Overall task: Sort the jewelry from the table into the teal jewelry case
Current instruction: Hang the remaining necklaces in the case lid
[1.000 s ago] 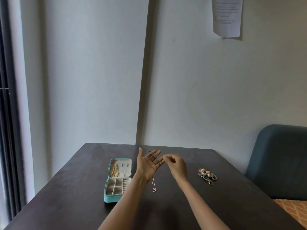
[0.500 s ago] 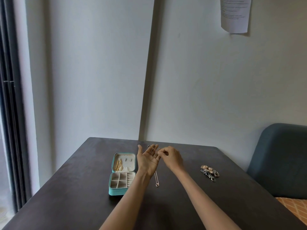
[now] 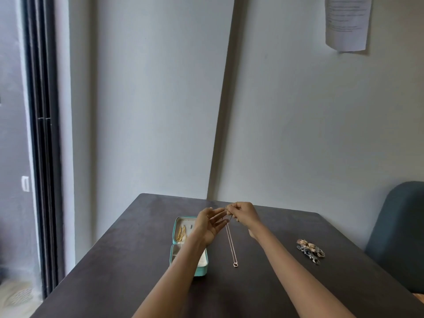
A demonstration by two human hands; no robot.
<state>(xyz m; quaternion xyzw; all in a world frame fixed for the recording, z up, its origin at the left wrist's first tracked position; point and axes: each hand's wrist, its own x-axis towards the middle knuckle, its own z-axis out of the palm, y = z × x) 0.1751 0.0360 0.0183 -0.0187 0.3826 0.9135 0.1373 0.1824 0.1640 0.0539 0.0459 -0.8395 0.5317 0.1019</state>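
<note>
Head view — necklace (image 3: 231,244) dangles from right hand (image 3: 243,214).

Soft daylight from window (image 3: 13,157) at left; wall (image 3: 298,134) evenly lit, worktop (image 3: 128,249) dim. Faint shadows. Wide-angle bends verticals near edges. Slightly soft overall.

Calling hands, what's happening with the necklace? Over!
Right hand pinches necklace top; left hand open beside it. Teal case open. Nothing blocking.
</note>
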